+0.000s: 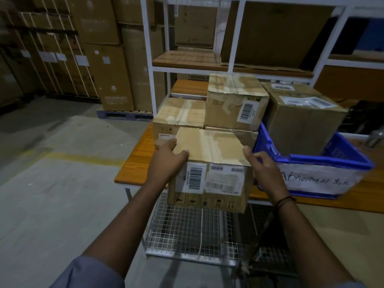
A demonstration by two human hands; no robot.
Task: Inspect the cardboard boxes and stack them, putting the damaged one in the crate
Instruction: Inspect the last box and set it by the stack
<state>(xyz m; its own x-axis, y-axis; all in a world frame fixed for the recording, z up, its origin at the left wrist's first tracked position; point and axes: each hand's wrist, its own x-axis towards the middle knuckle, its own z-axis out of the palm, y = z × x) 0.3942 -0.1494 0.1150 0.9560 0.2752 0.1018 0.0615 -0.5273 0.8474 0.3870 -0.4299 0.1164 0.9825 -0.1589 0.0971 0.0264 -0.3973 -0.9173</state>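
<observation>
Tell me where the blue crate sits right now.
In the head view, the blue crate sits on the orange table at right, beside the right hand, with a cardboard box inside it.

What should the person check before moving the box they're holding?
1. Both hands on the box: ok. Left hand and right hand grip the held box at its sides.
2. Tape on top intact: ok, as far as visible.
3. Bottom undamaged: cannot tell, hidden.
4. Room on the stack: ok. The low left box has a bare top.
5. Blue crate free: not ok, a box already sits in it.
</observation>
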